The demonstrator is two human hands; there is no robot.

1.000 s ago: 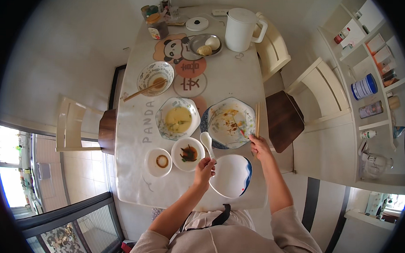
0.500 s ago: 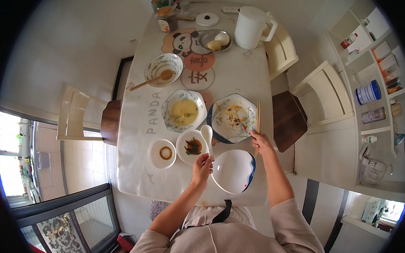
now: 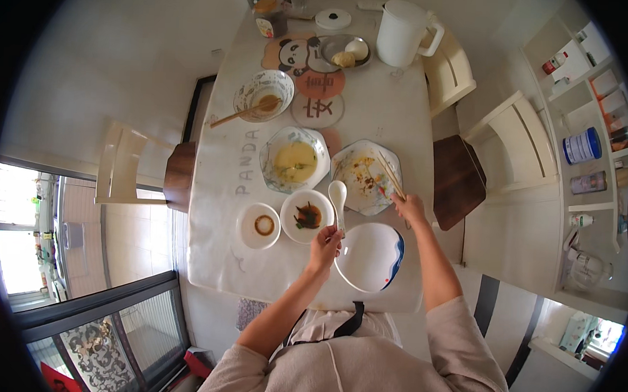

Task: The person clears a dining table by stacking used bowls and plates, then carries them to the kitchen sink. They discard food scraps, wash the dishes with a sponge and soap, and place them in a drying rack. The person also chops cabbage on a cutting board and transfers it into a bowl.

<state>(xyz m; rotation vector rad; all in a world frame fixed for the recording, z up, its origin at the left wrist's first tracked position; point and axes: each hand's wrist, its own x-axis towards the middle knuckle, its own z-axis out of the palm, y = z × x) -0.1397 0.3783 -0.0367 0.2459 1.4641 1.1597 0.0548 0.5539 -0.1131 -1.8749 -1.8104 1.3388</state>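
Chairs flanked pale desk. Left fingers grasped spoon; right fingers grasped chopsticks, swung inward over plate since earlier.

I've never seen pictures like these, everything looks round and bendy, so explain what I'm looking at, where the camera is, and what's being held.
There's no machine here, just a person working bare-handed. The view comes from a wide fisheye camera worn on the head and looking down, so straight edges bend toward the rim. Left in the picture is the person's left. The left hand holds a white spoon. The right hand holds chopsticks, their tips over a plate with food scraps. Also on the table are a bowl of yellowish food, two small bowls with something brown in them, and, at the far end, a white jug.
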